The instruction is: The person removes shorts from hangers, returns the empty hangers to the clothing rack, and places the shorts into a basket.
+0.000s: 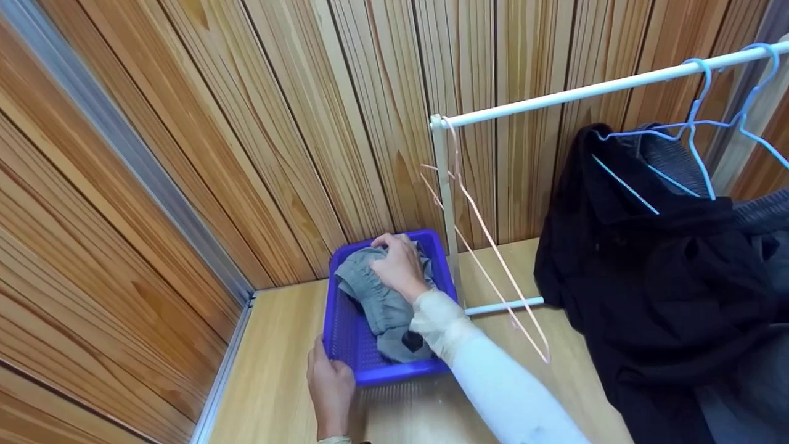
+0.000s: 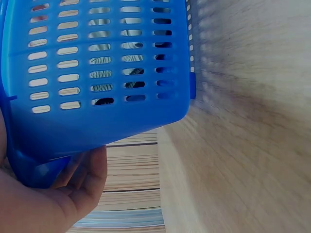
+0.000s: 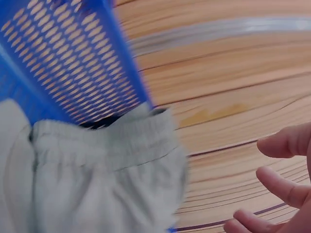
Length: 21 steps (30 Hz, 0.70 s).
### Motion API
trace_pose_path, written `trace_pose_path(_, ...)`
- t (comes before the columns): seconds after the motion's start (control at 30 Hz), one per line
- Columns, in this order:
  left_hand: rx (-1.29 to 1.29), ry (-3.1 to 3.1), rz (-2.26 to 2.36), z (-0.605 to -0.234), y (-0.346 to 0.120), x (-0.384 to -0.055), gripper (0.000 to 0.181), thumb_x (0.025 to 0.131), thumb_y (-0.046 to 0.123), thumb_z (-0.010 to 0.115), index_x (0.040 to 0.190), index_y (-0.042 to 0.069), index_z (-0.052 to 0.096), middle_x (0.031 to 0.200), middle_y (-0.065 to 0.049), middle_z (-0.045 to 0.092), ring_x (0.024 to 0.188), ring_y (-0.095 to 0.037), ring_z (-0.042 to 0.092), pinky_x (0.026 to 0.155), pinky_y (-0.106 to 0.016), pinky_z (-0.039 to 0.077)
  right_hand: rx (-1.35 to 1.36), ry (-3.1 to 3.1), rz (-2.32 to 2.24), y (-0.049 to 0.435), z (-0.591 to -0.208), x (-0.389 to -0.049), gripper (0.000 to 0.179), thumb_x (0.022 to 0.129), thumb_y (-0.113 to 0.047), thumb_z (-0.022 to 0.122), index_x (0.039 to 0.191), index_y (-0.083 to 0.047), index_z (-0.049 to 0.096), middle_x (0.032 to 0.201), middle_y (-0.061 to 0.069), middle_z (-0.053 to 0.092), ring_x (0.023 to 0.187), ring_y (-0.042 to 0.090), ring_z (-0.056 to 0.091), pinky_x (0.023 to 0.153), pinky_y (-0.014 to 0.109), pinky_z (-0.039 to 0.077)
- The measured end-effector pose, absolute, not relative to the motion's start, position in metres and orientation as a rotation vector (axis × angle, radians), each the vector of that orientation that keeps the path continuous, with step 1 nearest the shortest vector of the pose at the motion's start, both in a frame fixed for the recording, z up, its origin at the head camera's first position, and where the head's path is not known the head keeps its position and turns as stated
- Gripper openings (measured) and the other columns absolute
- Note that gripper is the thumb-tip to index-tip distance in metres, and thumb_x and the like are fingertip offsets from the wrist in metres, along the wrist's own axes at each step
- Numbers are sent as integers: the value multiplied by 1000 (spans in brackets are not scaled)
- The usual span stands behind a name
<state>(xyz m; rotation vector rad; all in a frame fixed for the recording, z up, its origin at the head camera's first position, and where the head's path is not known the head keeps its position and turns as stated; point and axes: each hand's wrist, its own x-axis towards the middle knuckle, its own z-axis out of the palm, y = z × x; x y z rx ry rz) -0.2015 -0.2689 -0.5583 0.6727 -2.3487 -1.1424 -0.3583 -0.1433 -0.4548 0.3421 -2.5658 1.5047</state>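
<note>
A purple-blue plastic basket (image 1: 331, 308) with slotted walls stands on the wooden surface. My left hand (image 1: 331, 376) grips its near left corner, and the left wrist view shows the fingers (image 2: 95, 170) curled round the rim. Inside lies a crumpled grey garment (image 1: 377, 302) with a gathered elastic waistband (image 3: 97, 141). Over the far part of this garment is my right hand (image 1: 399, 265). In the right wrist view its fingers (image 3: 282, 187) are spread and loosely bent, apart from the cloth, with nothing between them.
Right of the basket stands a white rack (image 1: 555, 92) with a pink hanger (image 1: 493, 240) at its near end. Black trousers (image 1: 653, 271) hang farther right on blue hangers (image 1: 693, 123). A wood-panelled wall (image 1: 296, 123) rises close behind the basket.
</note>
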Motion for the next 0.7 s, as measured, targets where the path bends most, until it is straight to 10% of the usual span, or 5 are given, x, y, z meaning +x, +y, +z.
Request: trace_pose_path(0.7,697,-2386,-1135,-556,-269,-202,65,94,-6,42,159,-8,36,152,-37,51,144,-54,49,122,-64,40,1061,-1763,1556,-72,-456,-214,20,87,2,73,102,-11,71,89,3,69,79,11,64,68,22,58)
